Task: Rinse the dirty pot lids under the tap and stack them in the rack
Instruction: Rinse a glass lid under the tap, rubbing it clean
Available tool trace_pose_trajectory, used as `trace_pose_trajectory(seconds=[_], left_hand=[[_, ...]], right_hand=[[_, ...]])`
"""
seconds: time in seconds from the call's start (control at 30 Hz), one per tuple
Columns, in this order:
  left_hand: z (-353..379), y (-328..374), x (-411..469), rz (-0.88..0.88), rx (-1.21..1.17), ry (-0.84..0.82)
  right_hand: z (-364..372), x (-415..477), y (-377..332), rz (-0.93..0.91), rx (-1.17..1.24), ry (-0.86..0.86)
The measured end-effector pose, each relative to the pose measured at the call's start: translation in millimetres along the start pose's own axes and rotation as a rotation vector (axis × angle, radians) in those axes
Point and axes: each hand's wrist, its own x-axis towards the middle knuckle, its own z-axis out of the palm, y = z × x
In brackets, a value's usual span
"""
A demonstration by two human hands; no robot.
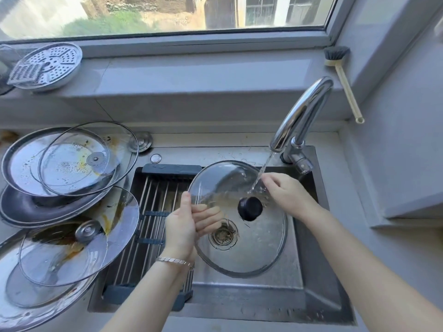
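Observation:
A glass pot lid (259, 245) with a black knob (250, 208) hangs tilted over the sink, knob side up. My left hand (184, 221) grips its left rim, thumb on top and fingers underneath. My right hand (285, 192) rests on the lid's upper right surface, where water from the chrome tap (302, 113) lands. A roll-up rack (153, 219) of metal bars spans the sink's left half. Several dirty lids (72, 161) with brown and yellow stains are piled on the counter to the left.
The steel sink (318, 279) has a drain strainer (223, 236) showing through the lid. A perforated steamer plate (51, 63) and a grater sit on the window sill at left. A dish brush (342, 77) leans at the sill's right corner.

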Motion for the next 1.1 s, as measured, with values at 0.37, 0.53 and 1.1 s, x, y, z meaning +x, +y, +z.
trace_pose_trajectory(seconds=[0.37,0.53,1.1], left_hand=[[1.5,16.2,16.3,0.027,-0.070,-0.013],[2.7,21.6,24.9,-0.006,-0.053,-0.055],[23.4,2.0,22.9,0.016,-0.174,-0.091]], right_hand=[[15.1,-0.4,-20.5,0.017,0.494,-0.194],[5.2,-0.2,-9.2,0.152,0.772,-0.423],[14.0,-8.1,37.5,0.352,0.352,0.591]])
